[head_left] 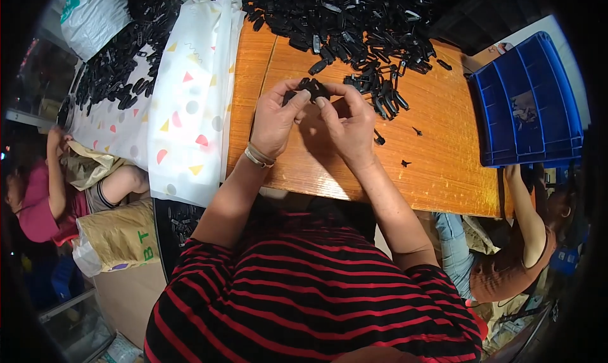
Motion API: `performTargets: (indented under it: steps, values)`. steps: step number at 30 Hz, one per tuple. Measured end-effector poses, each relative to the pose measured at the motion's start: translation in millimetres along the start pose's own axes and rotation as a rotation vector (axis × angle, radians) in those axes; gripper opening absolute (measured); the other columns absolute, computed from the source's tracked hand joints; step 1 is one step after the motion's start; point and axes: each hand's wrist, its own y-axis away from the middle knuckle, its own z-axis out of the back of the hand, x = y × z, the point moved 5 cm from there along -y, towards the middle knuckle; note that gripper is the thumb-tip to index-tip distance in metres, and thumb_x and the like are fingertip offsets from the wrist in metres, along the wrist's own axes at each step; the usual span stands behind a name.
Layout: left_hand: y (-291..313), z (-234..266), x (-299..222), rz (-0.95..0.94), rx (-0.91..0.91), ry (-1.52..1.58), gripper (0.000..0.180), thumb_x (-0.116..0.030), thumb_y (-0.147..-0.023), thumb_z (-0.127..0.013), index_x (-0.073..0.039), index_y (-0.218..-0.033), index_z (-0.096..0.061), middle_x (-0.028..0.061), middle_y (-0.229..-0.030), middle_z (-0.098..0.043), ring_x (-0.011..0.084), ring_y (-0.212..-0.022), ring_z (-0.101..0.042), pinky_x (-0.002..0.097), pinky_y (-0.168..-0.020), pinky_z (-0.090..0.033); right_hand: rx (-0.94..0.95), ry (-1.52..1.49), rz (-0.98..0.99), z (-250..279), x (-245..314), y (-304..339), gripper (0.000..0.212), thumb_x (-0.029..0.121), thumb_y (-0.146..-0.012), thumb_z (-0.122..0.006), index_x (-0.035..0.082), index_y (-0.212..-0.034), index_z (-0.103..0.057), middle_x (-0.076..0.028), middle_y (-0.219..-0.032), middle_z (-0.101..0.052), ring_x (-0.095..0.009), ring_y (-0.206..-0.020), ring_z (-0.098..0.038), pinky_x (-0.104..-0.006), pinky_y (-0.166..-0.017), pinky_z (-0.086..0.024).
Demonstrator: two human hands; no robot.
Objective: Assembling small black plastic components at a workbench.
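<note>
Both my hands meet over the wooden table, around a small cluster of black plastic parts (310,84). My left hand (275,117) is closed, its thumb and fingers pinching the cluster from the left. From the right, my right hand (351,123) grips the same cluster with thumb and bent forefinger. How many pieces the fingers hold, and their exact kind, I cannot make out. Just beyond my right hand lies a loose group of long black plastic pieces (386,97). A tiny black piece (405,163) and another like it (417,132) lie apart to the right.
A large pile of black plastic parts (354,27) covers the table's far side. A patterned white cloth (190,109) lies at left, with more black parts (126,78) beyond. A blue crate (532,103) stands tilted at right. One person (50,198) sits left, another (513,261) right.
</note>
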Motion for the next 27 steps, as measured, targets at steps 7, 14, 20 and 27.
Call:
performTargets:
  steps: [7, 14, 20, 27]
  values:
    - [3, -6, -11, -0.098, 0.009, -0.257, 0.025, -0.009, -0.091, -0.064, -0.001, -0.115, -0.063, -0.0013, -0.089, -0.062, 0.0016, -0.069, -0.051, 0.0162, -0.058, -0.042, -0.023, 0.111, 0.175, 1, 7, -2, 0.019, 0.002, -0.083, -0.069, 0.0, -0.102, -0.064, -0.008, -0.088, -0.064, -0.013, -0.067, -0.065, -0.0232, -0.058, -0.05]
    - [13, -11, -10, -0.323, 0.037, -0.43, 0.023, -0.006, -0.092, -0.061, 0.003, -0.113, -0.063, 0.0027, -0.102, -0.061, 0.004, -0.077, -0.056, 0.0166, -0.065, -0.044, -0.052, 0.158, 0.218, -5, 8, 10, 0.021, -0.001, -0.078, -0.071, 0.002, -0.098, -0.065, -0.011, -0.088, -0.062, -0.018, -0.068, -0.062, -0.027, -0.057, -0.049]
    - [21, -9, -8, -0.127, 0.09, -0.262, 0.018, -0.013, -0.097, -0.056, 0.001, -0.107, -0.062, 0.0003, -0.093, -0.061, 0.0032, -0.074, -0.054, 0.0162, -0.063, -0.042, -0.057, 0.106, 0.065, -11, 2, 25, 0.034, 0.005, -0.076, -0.074, 0.002, -0.106, -0.058, -0.012, -0.09, -0.059, -0.021, -0.067, -0.061, -0.0303, -0.058, -0.05]
    - [19, -16, -11, 0.058, 0.215, -0.227, 0.024, -0.023, -0.1, -0.05, -0.003, -0.093, -0.061, -0.0014, -0.079, -0.06, 0.003, -0.069, -0.052, 0.0167, -0.059, -0.04, 0.086, -0.125, -0.083, -23, 1, 33, 0.037, 0.009, -0.084, -0.07, 0.0, -0.115, -0.053, -0.009, -0.087, -0.061, -0.013, -0.073, -0.059, -0.0262, -0.064, -0.048]
